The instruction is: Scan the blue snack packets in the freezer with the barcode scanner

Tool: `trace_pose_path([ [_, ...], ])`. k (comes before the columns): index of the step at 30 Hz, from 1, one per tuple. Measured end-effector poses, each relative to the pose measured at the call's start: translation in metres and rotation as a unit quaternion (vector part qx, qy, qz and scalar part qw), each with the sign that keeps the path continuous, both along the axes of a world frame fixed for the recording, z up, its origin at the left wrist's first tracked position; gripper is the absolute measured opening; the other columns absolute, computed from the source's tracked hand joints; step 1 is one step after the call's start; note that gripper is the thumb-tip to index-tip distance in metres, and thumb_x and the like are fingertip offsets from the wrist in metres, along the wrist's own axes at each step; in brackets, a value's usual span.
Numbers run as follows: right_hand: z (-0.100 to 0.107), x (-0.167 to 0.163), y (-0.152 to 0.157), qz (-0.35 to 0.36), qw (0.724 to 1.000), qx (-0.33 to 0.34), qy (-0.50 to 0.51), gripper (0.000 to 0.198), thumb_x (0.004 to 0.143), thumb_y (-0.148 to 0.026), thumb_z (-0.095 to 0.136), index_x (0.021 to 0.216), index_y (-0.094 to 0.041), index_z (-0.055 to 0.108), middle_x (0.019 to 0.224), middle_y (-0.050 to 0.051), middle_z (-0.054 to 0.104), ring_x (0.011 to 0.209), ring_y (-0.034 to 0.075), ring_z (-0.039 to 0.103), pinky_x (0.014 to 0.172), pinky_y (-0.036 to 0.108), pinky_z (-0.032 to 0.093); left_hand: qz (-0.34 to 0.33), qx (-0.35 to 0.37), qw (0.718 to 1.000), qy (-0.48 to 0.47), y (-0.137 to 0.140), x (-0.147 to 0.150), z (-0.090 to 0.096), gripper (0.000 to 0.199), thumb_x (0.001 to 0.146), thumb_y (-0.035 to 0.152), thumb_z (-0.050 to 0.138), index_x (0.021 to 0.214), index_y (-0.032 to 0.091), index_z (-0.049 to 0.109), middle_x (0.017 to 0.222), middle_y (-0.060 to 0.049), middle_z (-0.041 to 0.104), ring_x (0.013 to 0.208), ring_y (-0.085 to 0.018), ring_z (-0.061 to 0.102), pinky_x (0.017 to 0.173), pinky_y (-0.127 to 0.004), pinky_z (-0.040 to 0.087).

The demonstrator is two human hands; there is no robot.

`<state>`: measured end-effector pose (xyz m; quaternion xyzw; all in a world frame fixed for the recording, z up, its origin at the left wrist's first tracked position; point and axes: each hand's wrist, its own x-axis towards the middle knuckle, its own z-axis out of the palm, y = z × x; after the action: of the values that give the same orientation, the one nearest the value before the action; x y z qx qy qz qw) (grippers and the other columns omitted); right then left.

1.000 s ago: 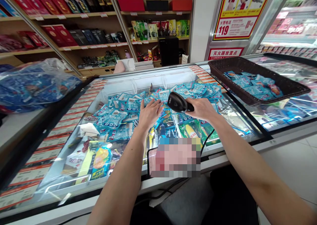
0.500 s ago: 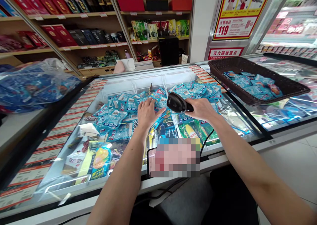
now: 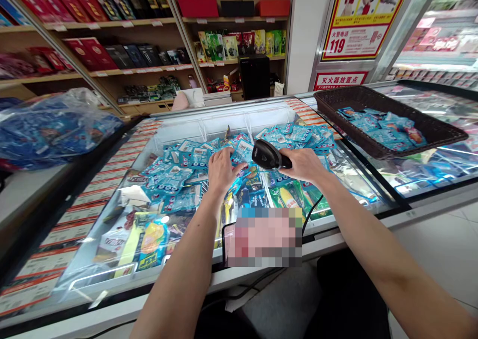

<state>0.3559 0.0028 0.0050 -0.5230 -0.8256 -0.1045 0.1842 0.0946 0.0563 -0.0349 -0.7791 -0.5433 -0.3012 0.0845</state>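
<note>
A black barcode scanner [image 3: 267, 155] is in my right hand [image 3: 304, 165], its head pointing left over the packets. Its cord [image 3: 312, 210] runs down from the hand to the freezer's front edge. My left hand [image 3: 221, 170] lies palm down on the pile of blue ice-cream packets [image 3: 175, 172], fingers stretched forward and thumb spread to the right. Whether its fingertips press on one packet cannot be made out. Just right of that hand, a packet with a white barcode label [image 3: 244, 147] lies near the scanner's head. More blue packets [image 3: 295, 136] are heaped behind the scanner.
A brown woven basket [image 3: 392, 107] with blue packets stands on the freezer at right. At left sits a clear bag [image 3: 56, 130] of blue packets. A phone [image 3: 228, 244], mostly blurred out, is at the freezer's front edge [image 3: 324, 247]. Stocked shelves [image 3: 239, 18] stand behind.
Almost nothing differs. My left thumb has drawn in very slightly towards the hand; the scanner and packets look the same.
</note>
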Motion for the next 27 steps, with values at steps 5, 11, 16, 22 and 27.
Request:
trace_pose_path([
  [5, 0.000, 0.000, 0.000, 0.000, 1.000, 0.007, -0.002, 0.032, 0.077, -0.041, 0.052, 0.102, -0.022, 0.057, 0.078, 0.002, 0.068, 0.064, 0.017, 0.059, 0.055, 0.027, 0.028, 0.006, 0.017, 0.998, -0.061, 0.004, -0.005, -0.001, 0.042, 0.082, 0.048, 0.049, 0.109, 0.017, 0.044, 0.103, -0.011, 0.060, 0.100, -0.026, 0.056, 0.083, -0.036, 0.042],
  [11, 0.001, -0.001, -0.001, 0.001, 1.000, 0.010, -0.007, 0.031, 0.076, -0.040, 0.052, 0.101, -0.022, 0.057, 0.078, 0.002, 0.068, 0.065, 0.018, 0.060, 0.055, 0.027, 0.028, 0.033, 0.000, 0.989, -0.143, 0.009, -0.012, -0.007, 0.041, 0.083, 0.039, 0.047, 0.117, 0.016, 0.039, 0.104, -0.012, 0.060, 0.090, -0.023, 0.061, 0.072, -0.032, 0.045],
  [16, 0.002, -0.001, -0.002, 0.009, 1.000, 0.004, 0.002, 0.032, 0.077, -0.041, 0.052, 0.103, -0.022, 0.057, 0.081, 0.003, 0.069, 0.066, 0.017, 0.060, 0.056, 0.027, 0.029, 0.028, -0.010, 0.988, -0.152, 0.010, -0.013, -0.008, 0.046, 0.083, 0.040, 0.047, 0.121, 0.016, 0.040, 0.103, -0.012, 0.061, 0.092, -0.023, 0.061, 0.074, -0.032, 0.045],
  [22, 0.000, 0.000, -0.001, 0.026, 0.999, 0.011, 0.021, 0.033, 0.076, -0.040, 0.053, 0.104, -0.022, 0.057, 0.085, 0.003, 0.069, 0.070, 0.017, 0.060, 0.057, 0.027, 0.030, 0.042, -0.014, 0.993, -0.113, 0.007, -0.012, -0.003, 0.045, 0.084, 0.041, 0.045, 0.122, 0.017, 0.044, 0.096, -0.010, 0.063, 0.088, -0.023, 0.061, 0.075, -0.033, 0.044],
  [27, -0.001, 0.000, -0.001, 0.036, 0.999, 0.014, 0.021, 0.031, 0.077, -0.040, 0.052, 0.101, -0.021, 0.057, 0.083, 0.003, 0.069, 0.069, 0.018, 0.060, 0.057, 0.027, 0.030, 0.029, -0.006, 0.996, -0.082, 0.005, -0.010, -0.001, 0.046, 0.086, 0.041, 0.041, 0.123, 0.015, 0.045, 0.106, -0.013, 0.062, 0.096, -0.026, 0.059, 0.080, -0.035, 0.043],
])
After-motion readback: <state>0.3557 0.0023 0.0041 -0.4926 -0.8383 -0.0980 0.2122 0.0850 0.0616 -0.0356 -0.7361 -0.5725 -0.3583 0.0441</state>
